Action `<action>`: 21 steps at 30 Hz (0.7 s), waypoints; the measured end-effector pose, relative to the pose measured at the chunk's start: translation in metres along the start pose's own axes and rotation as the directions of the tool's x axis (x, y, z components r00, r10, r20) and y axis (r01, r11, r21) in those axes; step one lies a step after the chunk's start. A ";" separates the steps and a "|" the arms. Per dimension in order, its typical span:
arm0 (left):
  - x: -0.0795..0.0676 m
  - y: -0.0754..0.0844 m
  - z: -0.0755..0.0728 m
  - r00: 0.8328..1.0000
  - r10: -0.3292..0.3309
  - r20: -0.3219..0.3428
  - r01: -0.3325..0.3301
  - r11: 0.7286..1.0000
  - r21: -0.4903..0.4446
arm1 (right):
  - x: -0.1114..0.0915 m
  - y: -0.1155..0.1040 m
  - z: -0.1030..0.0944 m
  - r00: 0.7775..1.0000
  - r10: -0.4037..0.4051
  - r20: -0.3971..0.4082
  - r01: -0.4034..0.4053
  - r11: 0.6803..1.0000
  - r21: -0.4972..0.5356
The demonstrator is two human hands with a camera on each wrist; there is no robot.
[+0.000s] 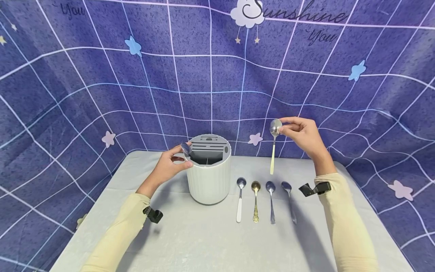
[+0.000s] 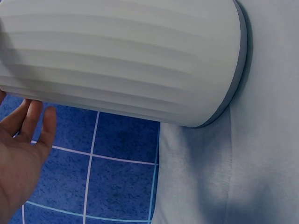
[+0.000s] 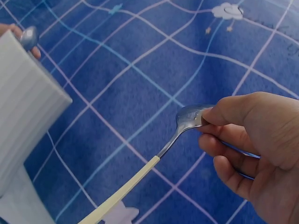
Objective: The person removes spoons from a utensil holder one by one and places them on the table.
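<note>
My right hand point(image 1: 302, 135) pinches a cream-handled spoon point(image 1: 273, 155) by its bowl, with the handle hanging down above the table. In the right wrist view, thumb and fingers hold that bowl from both sides. At the left, my left hand point(image 1: 168, 164) grips the side of a white ribbed utensil holder point(image 1: 209, 185) near its rim. A spoon's bowl point(image 1: 185, 148) sticks up at the holder's left rim, close to the left hand's fingers; its handle is hidden. The holder's grey top has slots and a larger divided opening.
Several spoons lie in a row right of the holder: a white-handled spoon point(image 1: 239, 204), a gold spoon point(image 1: 255, 202), a silver spoon point(image 1: 271, 204) and a darker spoon point(image 1: 290, 204). A pale cloth covers the table point(image 1: 197, 241). Behind hangs a blue grid-patterned curtain point(image 1: 224, 71).
</note>
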State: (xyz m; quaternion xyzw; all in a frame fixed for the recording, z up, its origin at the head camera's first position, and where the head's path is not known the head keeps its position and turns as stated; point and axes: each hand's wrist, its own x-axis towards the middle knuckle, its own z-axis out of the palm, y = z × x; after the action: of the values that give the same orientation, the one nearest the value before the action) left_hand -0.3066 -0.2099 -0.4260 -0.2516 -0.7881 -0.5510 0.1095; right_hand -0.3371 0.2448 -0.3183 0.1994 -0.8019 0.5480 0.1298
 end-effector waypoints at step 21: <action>-0.001 0.027 0.002 0.999 -0.038 0.002 0.038 0.999 0.015 | -0.029 0.054 -0.032 0.994 0.108 -0.011 -0.108 0.994 -0.025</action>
State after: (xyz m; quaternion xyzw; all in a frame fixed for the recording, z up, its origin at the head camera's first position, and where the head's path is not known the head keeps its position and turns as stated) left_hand -0.2918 -0.2011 -0.4046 -0.2364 -0.7971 -0.5467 0.0997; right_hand -0.3369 0.2969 -0.3638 0.1516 -0.8178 0.5450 0.1063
